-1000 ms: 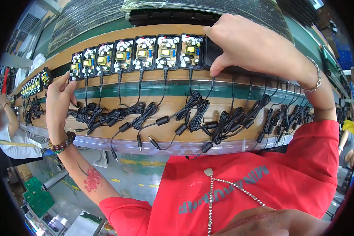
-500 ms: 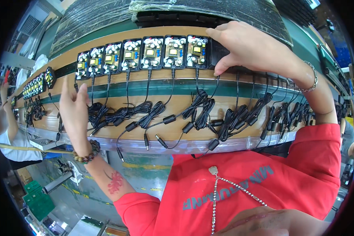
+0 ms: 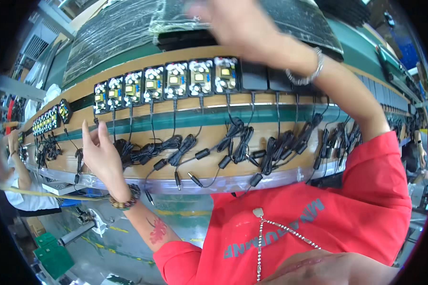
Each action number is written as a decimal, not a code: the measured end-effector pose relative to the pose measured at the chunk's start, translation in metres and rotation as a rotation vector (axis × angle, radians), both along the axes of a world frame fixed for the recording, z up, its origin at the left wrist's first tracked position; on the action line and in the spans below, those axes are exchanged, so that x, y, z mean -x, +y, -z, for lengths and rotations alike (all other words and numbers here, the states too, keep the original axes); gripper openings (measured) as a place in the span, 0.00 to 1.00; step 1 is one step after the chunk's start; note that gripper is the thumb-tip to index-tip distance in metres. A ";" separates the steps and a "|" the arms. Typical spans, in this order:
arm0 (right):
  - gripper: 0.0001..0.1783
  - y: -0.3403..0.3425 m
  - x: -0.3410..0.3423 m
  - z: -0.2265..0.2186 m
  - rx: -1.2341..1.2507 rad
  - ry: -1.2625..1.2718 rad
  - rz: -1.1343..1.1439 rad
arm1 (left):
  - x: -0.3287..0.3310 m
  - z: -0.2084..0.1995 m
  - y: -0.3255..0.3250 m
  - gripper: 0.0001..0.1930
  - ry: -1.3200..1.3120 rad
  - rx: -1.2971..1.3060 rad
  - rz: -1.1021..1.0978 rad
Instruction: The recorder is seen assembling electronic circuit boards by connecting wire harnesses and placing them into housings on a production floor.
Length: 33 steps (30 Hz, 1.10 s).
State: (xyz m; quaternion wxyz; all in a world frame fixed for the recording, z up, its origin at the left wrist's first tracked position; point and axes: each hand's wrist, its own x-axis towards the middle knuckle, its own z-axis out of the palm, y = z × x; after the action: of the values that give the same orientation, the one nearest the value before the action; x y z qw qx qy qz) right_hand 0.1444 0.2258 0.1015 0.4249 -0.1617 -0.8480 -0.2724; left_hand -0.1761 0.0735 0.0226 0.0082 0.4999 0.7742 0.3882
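A row of power adapters without lids lies along the workbench, their circuit boards showing; the rightmost open adapter (image 3: 226,73) sits beside a black covered adapter (image 3: 254,78). My left hand (image 3: 101,154) is held over the bench near the row's left end, fingers apart and holding nothing. Closest to its fingertips is the leftmost open adapter (image 3: 100,98). My right hand (image 3: 240,28) is raised over the far side, by a stack of black plastic parts (image 3: 185,40). Motion blurs its fingers, so whether they hold anything is unclear.
Black cable bundles (image 3: 178,147) with plugs hang from the adapters toward the bench's clear plastic front edge (image 3: 204,183). More covered adapters (image 3: 380,92) continue rightward. Another group of open adapters (image 3: 45,122) lies at left, near a person in white (image 3: 31,197). Film-wrapped boards (image 3: 114,45) lie behind.
My right hand has left the covered adapter at the end of the open ones and swung up and left toward the black stack. My left hand has shifted slightly down and right in view.
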 end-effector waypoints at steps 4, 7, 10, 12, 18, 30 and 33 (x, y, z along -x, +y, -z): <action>0.26 0.070 -0.082 -0.071 0.784 0.012 0.322 | -0.031 0.000 -0.015 0.21 0.298 -0.180 -0.094; 0.34 0.110 -0.092 -0.052 0.938 -0.253 0.390 | -0.055 -0.006 -0.041 0.17 0.357 -0.277 -0.140; 0.40 0.136 -0.106 -0.038 0.884 -0.418 0.449 | -0.071 0.000 -0.056 0.15 0.365 -0.329 -0.104; 0.44 0.149 -0.120 -0.032 0.826 -0.525 0.477 | -0.086 0.004 -0.061 0.14 0.360 -0.346 -0.076; 0.36 0.105 -0.090 -0.036 0.695 -0.531 0.688 | -0.122 0.020 -0.085 0.10 0.245 -0.342 -0.045; 0.26 0.036 -0.072 -0.031 0.486 -0.557 0.342 | -0.137 0.036 -0.087 0.10 0.204 -0.420 0.093; 0.28 0.023 -0.069 -0.027 0.566 -0.566 0.298 | -0.134 0.037 -0.087 0.10 0.207 -0.430 0.104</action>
State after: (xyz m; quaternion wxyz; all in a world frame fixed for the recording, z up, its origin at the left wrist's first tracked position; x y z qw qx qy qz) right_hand 0.2138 0.2493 0.1285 0.0701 -0.3118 -0.9398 -0.1209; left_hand -0.0418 -0.0132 -0.0141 -0.1576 0.5665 0.6437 0.4898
